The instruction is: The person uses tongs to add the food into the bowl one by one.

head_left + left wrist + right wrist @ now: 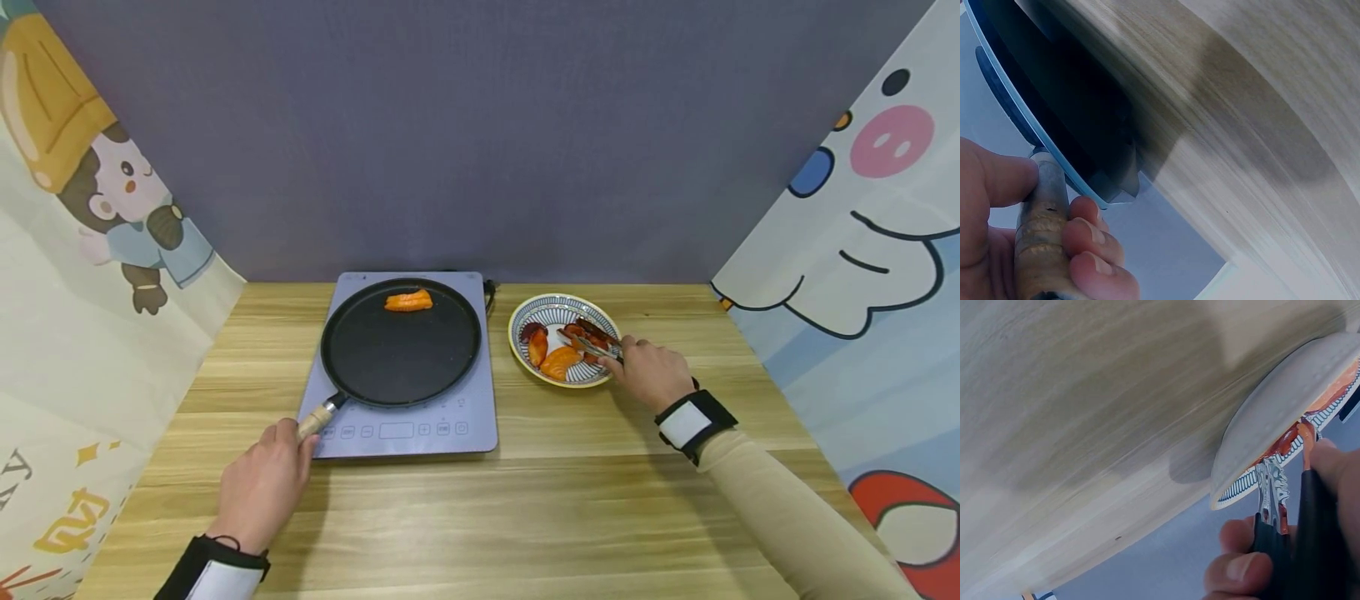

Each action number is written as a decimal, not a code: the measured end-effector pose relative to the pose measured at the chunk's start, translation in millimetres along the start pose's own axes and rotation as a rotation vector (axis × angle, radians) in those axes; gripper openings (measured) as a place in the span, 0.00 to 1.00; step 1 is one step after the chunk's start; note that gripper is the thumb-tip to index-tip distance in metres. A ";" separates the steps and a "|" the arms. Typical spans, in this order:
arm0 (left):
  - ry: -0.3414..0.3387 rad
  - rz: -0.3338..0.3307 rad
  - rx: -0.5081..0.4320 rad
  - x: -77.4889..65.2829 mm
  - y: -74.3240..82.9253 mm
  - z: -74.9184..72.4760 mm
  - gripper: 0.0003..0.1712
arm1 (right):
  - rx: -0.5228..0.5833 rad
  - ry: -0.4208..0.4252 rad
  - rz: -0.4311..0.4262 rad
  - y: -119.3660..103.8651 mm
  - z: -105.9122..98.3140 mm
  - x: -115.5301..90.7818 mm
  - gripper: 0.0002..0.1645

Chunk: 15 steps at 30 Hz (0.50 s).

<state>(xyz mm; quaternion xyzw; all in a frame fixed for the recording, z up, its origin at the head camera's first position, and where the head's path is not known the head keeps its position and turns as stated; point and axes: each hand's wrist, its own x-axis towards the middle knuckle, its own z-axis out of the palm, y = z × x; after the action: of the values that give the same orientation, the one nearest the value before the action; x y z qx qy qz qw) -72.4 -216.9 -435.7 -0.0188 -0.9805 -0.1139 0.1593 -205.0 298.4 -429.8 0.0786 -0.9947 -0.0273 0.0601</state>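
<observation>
My left hand (266,479) grips the wooden handle (1044,244) of a flat black frying pan (397,358), thumb on one side and fingers curled round the other. An orange piece of food, like salmon (408,301), lies near the pan's far rim. At the right, my right hand (654,372) holds metal tongs with black handles (1285,550). Their tips reach into a patterned bowl (525,367), among dark red pieces of food (585,335). Also in the bowl are an orange piece (561,363) and a reddish-orange wedge (537,346).
Under the pan is a pale induction cooker (480,425) with touch buttons along its front. Its black cord (490,292) shows at the back right. The wooden table (487,525) meets a grey back wall (480,150), with cartoon-printed sheets at both sides.
</observation>
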 end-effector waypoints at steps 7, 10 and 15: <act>-0.004 -0.001 0.001 0.0 0.3 -0.2 0.17 | -0.008 -0.005 0.001 -1.9 -1.6 -0.6 0.33; -0.006 -0.001 0.001 -0.1 0.1 -0.3 0.17 | -0.005 0.005 -0.003 -2.4 -2.0 -1.1 0.33; -0.018 -0.009 -0.003 0.2 0.2 -0.7 0.17 | -0.003 0.023 -0.013 -2.5 -1.4 -2.0 0.33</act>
<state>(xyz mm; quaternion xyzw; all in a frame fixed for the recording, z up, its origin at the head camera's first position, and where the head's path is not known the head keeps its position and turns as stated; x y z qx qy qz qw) -72.4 -216.8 -435.0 -0.0157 -0.9818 -0.1160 0.1497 -202.4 296.2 -428.8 0.0852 -0.9934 -0.0281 0.0714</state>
